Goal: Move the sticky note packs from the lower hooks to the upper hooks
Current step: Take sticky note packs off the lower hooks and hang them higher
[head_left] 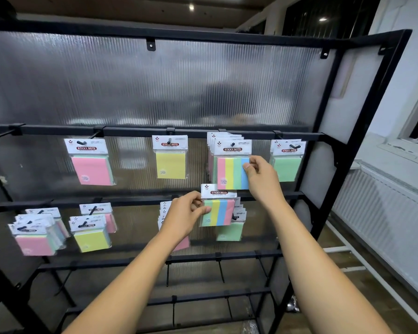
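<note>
Left hand (191,213) pinches the striped pack (219,209) upright, just right of its fingers. The upper hook (232,144) waits above, nearer the right hand (261,179), which pinches the edge of the hanging pack (232,173).

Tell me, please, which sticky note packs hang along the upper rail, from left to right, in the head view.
Pink pack → yellow pack → hung striped pack, pinched by the right hand → green pack. Below that row, the left hand holds a loose striped pack.
</note>
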The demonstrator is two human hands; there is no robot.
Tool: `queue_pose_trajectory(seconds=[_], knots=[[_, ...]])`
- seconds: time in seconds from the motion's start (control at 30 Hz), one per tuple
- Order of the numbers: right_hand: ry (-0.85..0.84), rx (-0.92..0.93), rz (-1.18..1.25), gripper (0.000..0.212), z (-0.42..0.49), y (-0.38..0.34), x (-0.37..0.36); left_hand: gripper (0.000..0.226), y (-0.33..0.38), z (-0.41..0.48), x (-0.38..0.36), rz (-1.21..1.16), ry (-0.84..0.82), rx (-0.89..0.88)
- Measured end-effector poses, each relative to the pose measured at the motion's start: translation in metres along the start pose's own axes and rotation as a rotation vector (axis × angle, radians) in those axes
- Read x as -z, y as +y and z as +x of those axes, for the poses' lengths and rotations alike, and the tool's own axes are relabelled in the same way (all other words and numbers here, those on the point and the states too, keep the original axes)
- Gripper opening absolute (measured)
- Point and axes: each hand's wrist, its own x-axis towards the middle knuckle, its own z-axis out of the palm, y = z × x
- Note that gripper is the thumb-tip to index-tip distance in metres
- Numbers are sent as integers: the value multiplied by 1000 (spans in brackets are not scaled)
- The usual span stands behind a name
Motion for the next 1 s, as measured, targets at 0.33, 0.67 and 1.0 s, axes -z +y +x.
queue_pose_trajectory(seconds=[0.33,0.67,1.0], knots=[[12,-32,-15,21,2,0,-4,17,-3,-2,2,-1,-11,-4],[-8,-59,-86,16,5,29,-20,10,-10,-14,-6,-29,-59,7],[-248,-265,-300,12,-53,101,-44,16,36,12,5,-111,33,-180]])
